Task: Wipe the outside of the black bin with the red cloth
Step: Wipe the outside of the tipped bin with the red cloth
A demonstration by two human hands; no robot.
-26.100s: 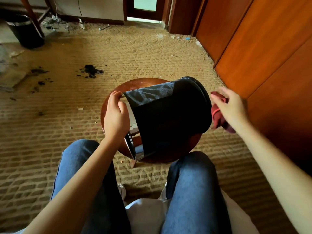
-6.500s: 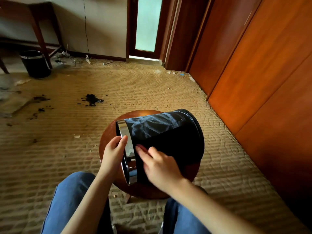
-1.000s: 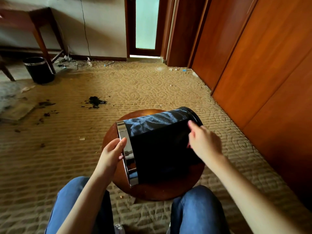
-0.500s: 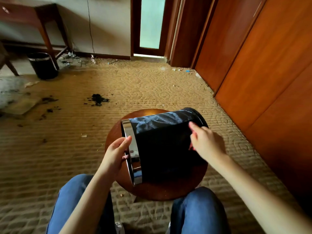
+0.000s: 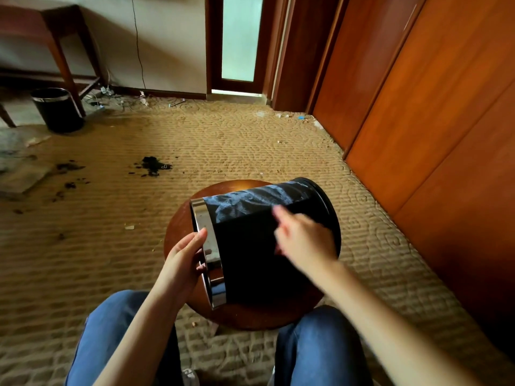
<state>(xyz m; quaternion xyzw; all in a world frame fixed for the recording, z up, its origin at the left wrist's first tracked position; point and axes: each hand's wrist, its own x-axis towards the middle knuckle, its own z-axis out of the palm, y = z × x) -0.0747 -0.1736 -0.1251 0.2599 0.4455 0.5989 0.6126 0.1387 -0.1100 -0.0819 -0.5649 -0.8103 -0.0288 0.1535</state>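
Black cylindrical chrome-rimmed bin [image 5: 250, 260] lies sideways on a round wooden stool [image 5: 178, 227]. The left hand [image 5: 181, 263] grips its rim. The blurred right hand [image 5: 303, 240] is on its side, grip unclear.

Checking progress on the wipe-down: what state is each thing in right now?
black bin, lying on its side on the stool, rim pointing left.
stool, upright, bearing the bin.
left hand, grips the bin's chrome rim.
right hand, motion-blurred, on the bin's side.
red cloth, not plainly visible; perhaps under the right hand.
second bin, upright on the floor by a table leg.
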